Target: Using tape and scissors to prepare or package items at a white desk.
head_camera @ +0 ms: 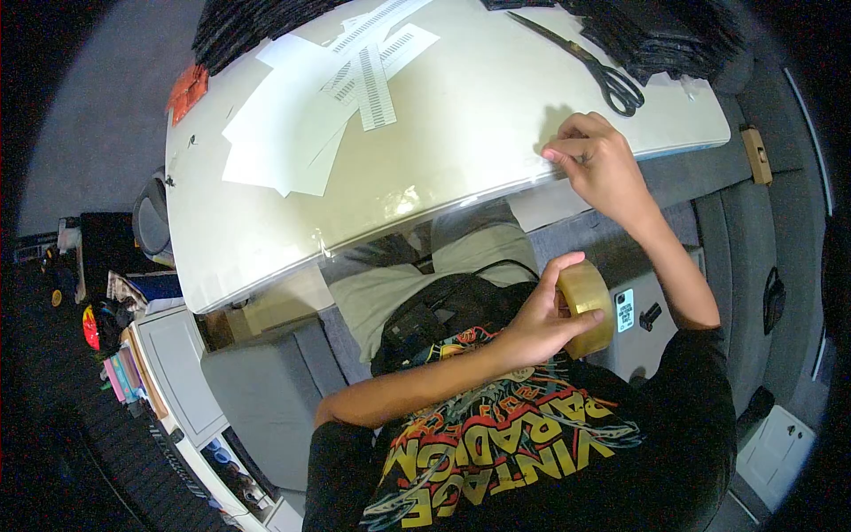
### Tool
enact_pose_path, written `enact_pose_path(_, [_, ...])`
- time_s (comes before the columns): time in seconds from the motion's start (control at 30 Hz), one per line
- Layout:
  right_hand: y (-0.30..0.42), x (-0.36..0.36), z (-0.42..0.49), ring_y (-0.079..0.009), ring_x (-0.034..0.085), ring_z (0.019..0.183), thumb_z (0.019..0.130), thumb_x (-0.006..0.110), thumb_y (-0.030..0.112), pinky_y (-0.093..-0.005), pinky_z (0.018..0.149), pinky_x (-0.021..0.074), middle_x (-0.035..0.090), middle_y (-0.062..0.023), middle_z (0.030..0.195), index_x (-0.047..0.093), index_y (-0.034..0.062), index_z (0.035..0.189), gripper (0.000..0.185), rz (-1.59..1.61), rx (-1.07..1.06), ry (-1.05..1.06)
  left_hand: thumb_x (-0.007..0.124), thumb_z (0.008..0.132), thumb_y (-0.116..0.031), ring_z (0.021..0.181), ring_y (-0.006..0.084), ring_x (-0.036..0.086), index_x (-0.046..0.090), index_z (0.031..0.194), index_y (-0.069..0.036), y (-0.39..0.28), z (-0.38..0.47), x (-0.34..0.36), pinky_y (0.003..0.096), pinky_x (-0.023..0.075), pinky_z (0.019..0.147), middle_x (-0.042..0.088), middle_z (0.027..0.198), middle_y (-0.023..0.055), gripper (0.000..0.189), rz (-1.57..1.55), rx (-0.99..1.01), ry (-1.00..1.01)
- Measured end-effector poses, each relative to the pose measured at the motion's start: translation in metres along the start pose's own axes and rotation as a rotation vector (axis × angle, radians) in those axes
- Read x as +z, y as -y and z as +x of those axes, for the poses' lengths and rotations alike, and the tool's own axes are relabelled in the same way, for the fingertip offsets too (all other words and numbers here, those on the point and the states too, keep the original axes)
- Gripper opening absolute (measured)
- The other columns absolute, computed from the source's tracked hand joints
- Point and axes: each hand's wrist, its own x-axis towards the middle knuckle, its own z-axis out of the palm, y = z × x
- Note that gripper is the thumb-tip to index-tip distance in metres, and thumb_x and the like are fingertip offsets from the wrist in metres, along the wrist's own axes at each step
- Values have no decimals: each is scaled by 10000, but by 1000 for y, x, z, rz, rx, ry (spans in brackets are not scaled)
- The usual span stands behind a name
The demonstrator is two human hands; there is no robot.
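My left hand [542, 319] grips a wide roll of clear, yellowish packing tape [595, 309] in front of my chest, thumb on the near side and fingers at its far rim. Over the near edge of the white table [459, 126], my right hand [595, 159] has its thumb and forefinger pressed together. Whether a thin clear strip lies between those fingertips is too faint to tell. Beyond the right hand rests a pair of black-handled scissors [608, 83]. Toward the left of the tabletop lie white paper sheets [286, 133] and printed strips [375, 86] bearing rows of marks.
Stacks of black plastic packaging [259, 26] line the far table edge, with more black packaging [665, 40] at the right. An orange packet [188, 93] sits at the left corner. Beside me are a phone [623, 310] and a grey sofa [744, 266].
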Motion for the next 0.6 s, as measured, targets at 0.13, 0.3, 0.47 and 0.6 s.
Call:
enact_pose_path(0.13, [2,2,0,-287,613,808,781,760,126,-391,752,526,646,-111,835,779,46,846,105,-26,12,-17,710,889,-7,1166,184,535,241,1474,-160,-2,-1,-1,347,451,1007,517,1240,67,765,11,-13,-7])
enact_pose_path(0.3, [8,5,0,-280,609,814,781,756,123,-390,747,526,630,-106,824,770,36,822,97,-38,15,-36,708,891,-6,1171,187,539,259,1464,-159,-1,-2,-4,349,451,1008,516,1250,67,744,37,2,2])
enact_pose_path(0.47, [12,7,-1,-280,602,806,796,748,133,-394,732,527,611,-101,816,744,13,783,121,-85,28,-32,707,896,-15,1181,186,534,271,1460,-160,-3,-3,-5,348,443,1016,514,1260,70,727,66,13,11])
enact_pose_path(0.6, [13,8,-1,-280,601,803,796,749,140,-394,727,528,612,-98,819,743,16,776,126,-113,23,-27,703,899,-14,1190,186,528,271,1460,-161,-4,-5,-6,349,437,1024,510,1264,68,723,34,-7,5])
